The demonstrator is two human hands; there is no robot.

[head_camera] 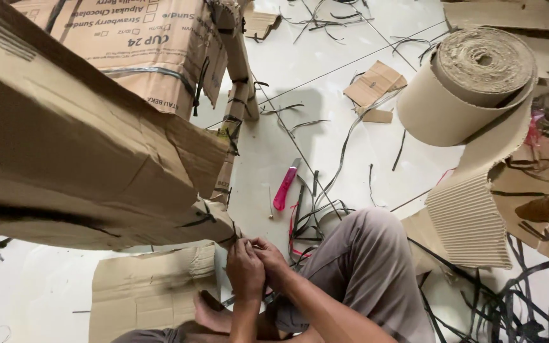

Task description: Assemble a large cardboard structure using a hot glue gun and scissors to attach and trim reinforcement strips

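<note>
A large cardboard-wrapped bundle (77,159), bound with black plastic strapping, fills the left of the view. My left hand (244,270) and my right hand (268,257) meet at its lower right corner, fingers pinched together on a black strap end (231,238) there. Both hands touch each other. I sit on the floor, with my knee in grey trousers (363,254) right of the hands and my bare foot (214,314) below them.
A pink utility knife (284,185) lies on the white tiled floor above my knee. A roll of corrugated cardboard (471,89) stands at the right, its sheet trailing down. Loose black straps and cardboard scraps are scattered around. A flat cardboard piece (150,289) lies below the bundle.
</note>
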